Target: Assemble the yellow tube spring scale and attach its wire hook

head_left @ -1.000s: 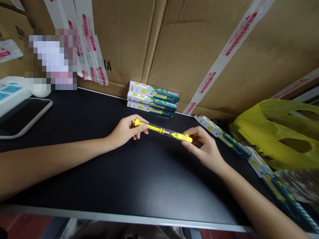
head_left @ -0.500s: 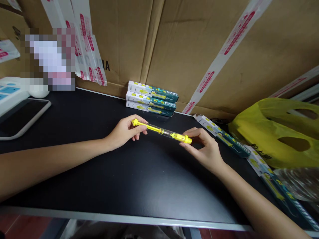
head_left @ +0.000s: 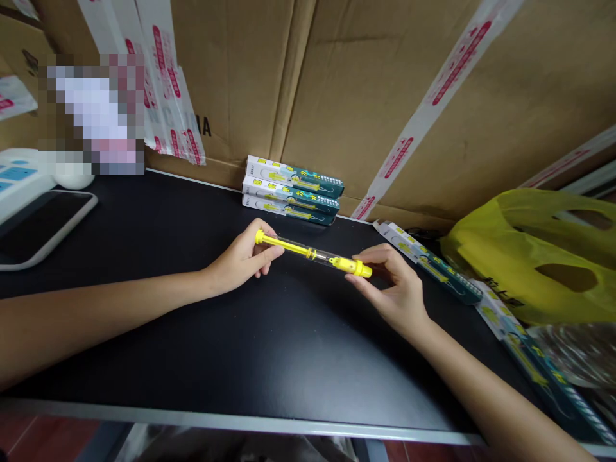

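Between my two hands is a spring scale [head_left: 315, 255], a clear tube with yellow parts inside and yellow end caps. It is held above the black table [head_left: 231, 366], sloping slightly down to the right. My left hand [head_left: 245, 253] grips the tube near its left cap, thumb in front and fingers behind. At the other end, the thumb and fingers of my right hand [head_left: 394, 285] pinch the right yellow cap. A metal spring shows in the middle of the tube.
Several printed boxes [head_left: 291, 192] are stacked at the back against cardboard [head_left: 360, 96]. One box [head_left: 428, 263] lies right of my right hand, another box [head_left: 539, 359] nearer. A yellow plastic bag [head_left: 524, 250] sits far right. On the left are a phone [head_left: 43, 228] and a power strip [head_left: 24, 176].
The spring scale has turned slightly about its length, and my left fingers have shifted a little on the tube. Both hands stay in nearly the same place.
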`<state>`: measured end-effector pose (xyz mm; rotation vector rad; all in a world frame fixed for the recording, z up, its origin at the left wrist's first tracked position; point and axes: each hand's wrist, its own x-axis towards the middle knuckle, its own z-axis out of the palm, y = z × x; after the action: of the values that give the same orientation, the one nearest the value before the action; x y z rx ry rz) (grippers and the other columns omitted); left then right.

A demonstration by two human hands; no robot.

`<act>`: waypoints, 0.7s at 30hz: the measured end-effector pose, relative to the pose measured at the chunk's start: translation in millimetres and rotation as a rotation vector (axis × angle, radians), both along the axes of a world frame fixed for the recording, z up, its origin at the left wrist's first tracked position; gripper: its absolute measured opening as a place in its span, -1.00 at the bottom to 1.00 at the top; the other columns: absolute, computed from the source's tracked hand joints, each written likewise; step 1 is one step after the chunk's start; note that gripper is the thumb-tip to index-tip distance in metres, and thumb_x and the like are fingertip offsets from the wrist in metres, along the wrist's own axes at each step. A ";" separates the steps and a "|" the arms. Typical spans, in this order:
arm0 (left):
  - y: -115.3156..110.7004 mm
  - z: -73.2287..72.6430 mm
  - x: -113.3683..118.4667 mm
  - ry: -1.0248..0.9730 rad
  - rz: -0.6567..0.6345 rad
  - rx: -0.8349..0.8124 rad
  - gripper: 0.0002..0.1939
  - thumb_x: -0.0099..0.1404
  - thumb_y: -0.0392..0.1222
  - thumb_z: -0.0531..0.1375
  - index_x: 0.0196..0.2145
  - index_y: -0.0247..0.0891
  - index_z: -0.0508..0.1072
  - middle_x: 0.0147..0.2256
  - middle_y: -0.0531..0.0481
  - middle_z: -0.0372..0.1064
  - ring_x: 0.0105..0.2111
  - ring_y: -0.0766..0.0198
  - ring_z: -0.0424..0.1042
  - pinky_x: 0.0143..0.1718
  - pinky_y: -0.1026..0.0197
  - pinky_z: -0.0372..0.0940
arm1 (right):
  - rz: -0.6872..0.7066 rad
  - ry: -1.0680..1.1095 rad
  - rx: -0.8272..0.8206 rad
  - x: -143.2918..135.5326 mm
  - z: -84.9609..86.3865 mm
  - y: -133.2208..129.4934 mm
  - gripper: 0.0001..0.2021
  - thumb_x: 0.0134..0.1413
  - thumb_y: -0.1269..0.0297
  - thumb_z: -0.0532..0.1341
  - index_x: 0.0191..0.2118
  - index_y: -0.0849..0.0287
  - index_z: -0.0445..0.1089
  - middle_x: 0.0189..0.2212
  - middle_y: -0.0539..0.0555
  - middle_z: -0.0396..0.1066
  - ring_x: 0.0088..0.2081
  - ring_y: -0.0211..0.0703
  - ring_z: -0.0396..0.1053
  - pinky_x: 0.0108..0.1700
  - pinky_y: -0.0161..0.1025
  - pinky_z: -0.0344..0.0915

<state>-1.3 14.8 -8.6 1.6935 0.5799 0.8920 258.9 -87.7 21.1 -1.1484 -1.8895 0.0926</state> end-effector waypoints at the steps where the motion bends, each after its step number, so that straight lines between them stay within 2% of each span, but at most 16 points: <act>1: 0.0 0.0 0.0 -0.001 0.004 0.004 -0.80 0.34 -0.14 0.15 -0.22 -0.20 0.15 -0.53 0.20 0.21 -0.58 0.46 0.28 -0.63 0.44 0.23 | -0.019 -0.016 0.021 -0.1 0.4 -0.3 -0.82 0.06 0.35 0.35 -0.21 0.13 0.39 -0.30 0.08 0.34 -0.34 -0.18 0.36 -0.49 -0.30 0.38; 5: 0.0 0.2 -0.3 0.000 0.003 0.003 -0.80 0.35 -0.13 0.14 -0.21 -0.20 0.15 -0.49 0.19 0.20 -0.58 0.48 0.28 -0.63 0.44 0.23 | -0.062 -0.029 0.026 -1.2 0.8 -1.5 -0.83 0.07 0.31 0.35 -0.21 0.13 0.42 -0.31 0.08 0.33 -0.36 -0.18 0.35 -0.51 -0.30 0.40; 12: -1.0 0.5 -0.1 0.002 0.001 -0.006 -0.80 0.34 -0.12 0.15 -0.22 -0.19 0.15 -0.53 0.20 0.19 -0.59 0.46 0.28 -0.63 0.43 0.22 | -0.067 0.114 -0.134 -3.7 -4.8 -2.1 -0.78 0.11 0.18 0.32 -0.18 0.12 0.36 -0.33 0.06 0.36 -0.45 -0.22 0.38 -0.47 -0.24 0.46; 16: -0.8 0.0 0.5 -0.004 0.002 -0.011 -0.79 0.34 -0.13 0.16 -0.22 -0.19 0.15 -0.54 0.21 0.19 -0.59 0.45 0.27 -0.63 0.43 0.21 | -0.069 0.141 -0.171 -1.9 -8.0 -2.1 -0.73 0.07 0.15 0.35 -0.18 0.11 0.34 -0.34 0.04 0.38 -0.48 -0.24 0.40 -0.46 -0.24 0.49; 21: 0.0 -0.5 0.4 -0.007 -0.001 -0.013 -0.79 0.34 -0.12 0.16 -0.22 -0.19 0.15 -0.54 0.21 0.18 -0.59 0.45 0.28 -0.63 0.43 0.22 | -0.026 0.211 -0.241 -5.1 -6.4 -3.7 -0.73 0.11 0.10 0.31 -0.18 0.09 0.27 -0.45 -0.03 0.38 -0.61 -0.29 0.37 -0.62 -0.32 0.39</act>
<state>-0.9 14.8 -9.1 1.6781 0.5787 0.8908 253.8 -91.4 14.7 -1.2704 -1.7077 0.4212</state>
